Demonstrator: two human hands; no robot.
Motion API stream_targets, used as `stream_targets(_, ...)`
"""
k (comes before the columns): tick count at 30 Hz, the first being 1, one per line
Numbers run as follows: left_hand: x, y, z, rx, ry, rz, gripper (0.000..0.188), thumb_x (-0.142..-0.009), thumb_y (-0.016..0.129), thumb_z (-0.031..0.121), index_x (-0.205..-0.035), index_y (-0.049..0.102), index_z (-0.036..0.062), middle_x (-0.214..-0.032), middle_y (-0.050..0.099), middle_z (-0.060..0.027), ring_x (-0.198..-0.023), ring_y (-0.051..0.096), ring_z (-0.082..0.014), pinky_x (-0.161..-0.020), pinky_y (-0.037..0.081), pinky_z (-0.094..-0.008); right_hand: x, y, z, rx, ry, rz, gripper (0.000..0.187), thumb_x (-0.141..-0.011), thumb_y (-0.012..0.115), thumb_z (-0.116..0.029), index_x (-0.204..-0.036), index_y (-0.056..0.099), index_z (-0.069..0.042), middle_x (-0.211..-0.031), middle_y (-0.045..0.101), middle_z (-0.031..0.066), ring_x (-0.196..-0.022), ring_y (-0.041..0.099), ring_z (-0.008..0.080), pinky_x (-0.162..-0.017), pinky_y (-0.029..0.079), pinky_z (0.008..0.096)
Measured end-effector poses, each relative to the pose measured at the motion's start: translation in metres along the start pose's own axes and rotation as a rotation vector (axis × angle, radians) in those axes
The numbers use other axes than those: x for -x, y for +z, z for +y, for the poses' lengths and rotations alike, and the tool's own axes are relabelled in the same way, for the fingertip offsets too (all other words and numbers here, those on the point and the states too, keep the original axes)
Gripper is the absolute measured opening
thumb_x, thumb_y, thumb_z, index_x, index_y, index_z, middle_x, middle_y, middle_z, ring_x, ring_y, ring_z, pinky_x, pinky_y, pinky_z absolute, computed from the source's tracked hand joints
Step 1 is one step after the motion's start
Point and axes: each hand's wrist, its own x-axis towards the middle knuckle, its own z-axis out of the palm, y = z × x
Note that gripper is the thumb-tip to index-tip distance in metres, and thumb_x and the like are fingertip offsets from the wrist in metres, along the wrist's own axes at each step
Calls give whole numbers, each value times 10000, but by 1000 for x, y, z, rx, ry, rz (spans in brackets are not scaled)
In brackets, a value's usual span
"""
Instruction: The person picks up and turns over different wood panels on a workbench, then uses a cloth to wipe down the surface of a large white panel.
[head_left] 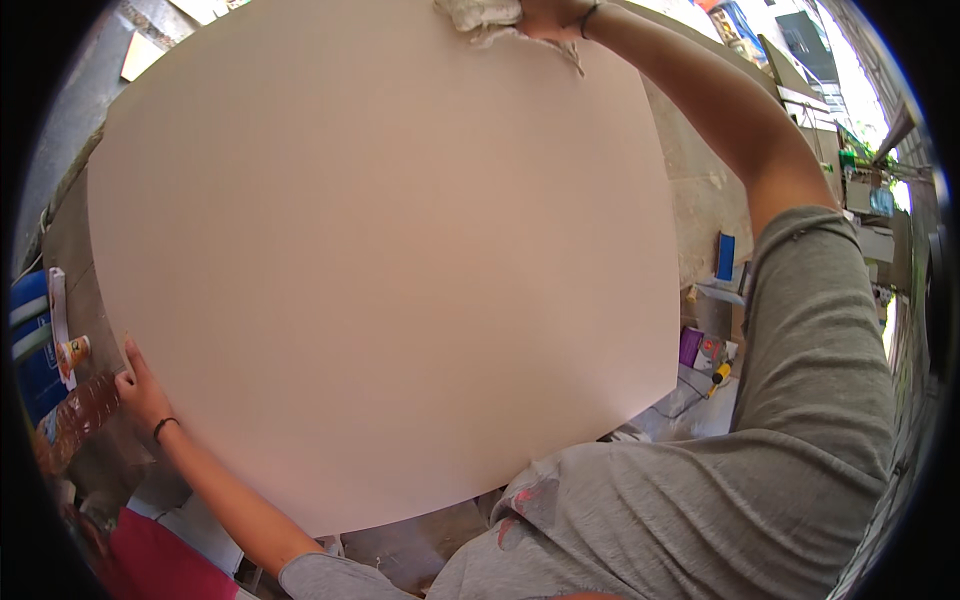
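Large pale board [380, 260], seemingly stiff yet light, best gripped at edges; left hand [143, 393] spread flat against its edge, right hand [545, 17] pressing a white rag [480, 15] on top.

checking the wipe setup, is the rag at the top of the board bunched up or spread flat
Bunched up: the white rag is crumpled in folds under the right hand at the far edge of the pale board.
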Motion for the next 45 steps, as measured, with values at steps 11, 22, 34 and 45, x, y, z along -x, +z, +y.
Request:
stream_targets(11,-26,27,-24,25,39,3,777,-684,513,765,-798,566,-1,-758,605,-155,-732,581,-289,-699,455,-393,87,-58,-21,64,-158,129,593,-699,623,-159,-1266,450,-131,-1307,435,159,-1233,391,361,-1027,294,464)
stream_targets(22,-14,15,-9,-5,119,2,987,-627,433,841,-1140,572,9,-1167,570,-208,-1111,528,-333,-945,395,-399,407,-1,-141,-129,-607,-327,542,-563,681,-161,-1074,513,-233,-1097,493,52,-1055,471,215,-781,344,368)
stream_targets(34,68,-13,-37,-23,-31,33,804,-694,498,759,-973,621,14,-996,637,-186,-943,603,-322,-812,459,-400,273,5,-221,-124,-584,-183,546,-553,652,-135,-1083,547,-211,-1027,501,76,-1017,476,257,-772,365,403)
stream_targets(45,81,-10,-24,170,43,103,667,-715,586,668,-795,589,6,-805,609,-190,-783,595,-337,-701,464,-409,-6,2,-230,-64,-352,-41,550,-656,659,-78,-1163,469,-171,-1069,486,89,-1035,505,314,-830,428,450)
